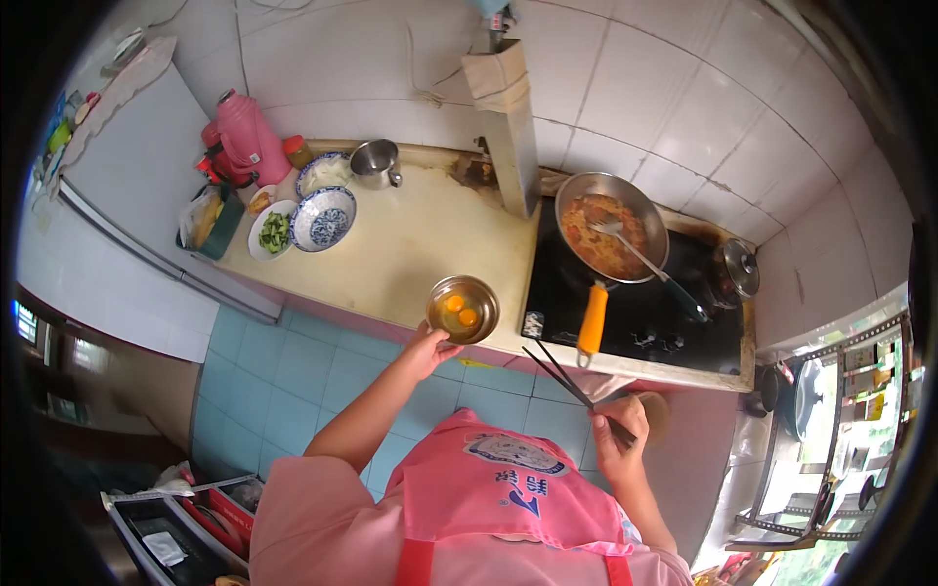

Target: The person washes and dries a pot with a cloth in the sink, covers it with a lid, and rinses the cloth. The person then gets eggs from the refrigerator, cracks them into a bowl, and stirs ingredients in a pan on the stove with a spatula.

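My left hand grips the near-left rim of a small steel bowl at the counter's front edge. Inside the bowl lie two egg yolks. Dark chopsticks are held in my right hand, their tips apart and pointing up-left, between the bowl and the orange pan handle. On the black stove, a pan contains a reddish-orange food, with a slotted spatula resting in it.
At the counter's left stand a patterned bowl, a bowl of green pieces, a plate of pale slices, a steel cup and a pink thermos. A lidded pot sits at the stove's right.
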The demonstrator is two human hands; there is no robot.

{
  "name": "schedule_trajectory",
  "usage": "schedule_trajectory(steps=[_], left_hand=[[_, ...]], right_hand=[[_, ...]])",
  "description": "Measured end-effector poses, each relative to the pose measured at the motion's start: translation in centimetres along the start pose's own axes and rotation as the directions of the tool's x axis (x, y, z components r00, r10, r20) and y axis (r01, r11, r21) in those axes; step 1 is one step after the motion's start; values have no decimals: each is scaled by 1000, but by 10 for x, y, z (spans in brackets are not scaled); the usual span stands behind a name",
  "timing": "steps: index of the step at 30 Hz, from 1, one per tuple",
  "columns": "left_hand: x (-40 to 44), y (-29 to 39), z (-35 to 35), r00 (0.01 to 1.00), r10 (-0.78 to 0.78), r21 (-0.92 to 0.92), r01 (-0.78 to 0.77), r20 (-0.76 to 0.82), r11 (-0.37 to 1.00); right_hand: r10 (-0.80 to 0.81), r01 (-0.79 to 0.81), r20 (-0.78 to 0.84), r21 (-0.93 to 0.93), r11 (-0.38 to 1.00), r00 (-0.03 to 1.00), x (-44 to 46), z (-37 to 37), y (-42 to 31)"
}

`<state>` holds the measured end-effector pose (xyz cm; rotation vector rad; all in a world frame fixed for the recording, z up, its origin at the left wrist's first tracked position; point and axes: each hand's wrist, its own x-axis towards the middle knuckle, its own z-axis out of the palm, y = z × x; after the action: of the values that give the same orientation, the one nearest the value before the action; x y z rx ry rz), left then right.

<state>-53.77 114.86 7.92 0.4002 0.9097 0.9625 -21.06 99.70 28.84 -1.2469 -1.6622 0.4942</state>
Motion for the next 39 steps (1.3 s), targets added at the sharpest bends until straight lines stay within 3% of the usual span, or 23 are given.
schedule_trajectory(steps=[7,18,20,22,24,26,27,28,30,31,32,33,35,36,39], left_hand=[[86,5,-37,998,29,-80,-33,-50,996],[123,5,-32,1000,15,-109,-16,-7,994],[97,23,-8,950,-6,122,47,-314,991],[82,33,5,790,6,267,200,-613,943],[51,36,14,882,70,371,123,-466,920],[-5,50,60,989,-140,261,145,-37,954],[-27,53,85,962,-134,180,92,238,979],[-42,52,109,866,-95,81,64,491,995],[-55,51,144,779,-34,-83,109,626,991],[-60,60,161,756,-11,-122,119,655,985],[-57,59,169,808,-53,-140,166,587,976],[-53,55,171,826,-4,-160,114,564,981],[-40,50,162,869,45,-191,58,492,980],[-46,60,162,905,20,-161,53,425,986],[-49,69,145,938,52,-110,-14,343,994]], right_hand=[[12,-11,111,-5,1000,994,36,47,-8],[-101,116,199,-62,991,975,70,77,4],[-122,142,201,-88,986,972,79,80,1],[-183,211,224,-108,972,957,89,81,3],[-211,236,225,-90,968,951,97,83,4],[-169,177,241,-13,984,956,100,90,8],[-221,239,270,-35,970,937,108,91,1],[-243,253,311,11,968,919,107,94,4],[-448,440,344,107,892,825,109,100,11],[-423,420,359,91,903,832,108,102,5],[-398,399,375,77,914,837,106,102,0],[-404,423,401,44,905,822,106,98,7],[-377,493,416,-216,843,828,111,66,34],[-366,458,319,-291,840,874,122,44,54],[-84,76,24,-708,702,996,148,-50,124]])
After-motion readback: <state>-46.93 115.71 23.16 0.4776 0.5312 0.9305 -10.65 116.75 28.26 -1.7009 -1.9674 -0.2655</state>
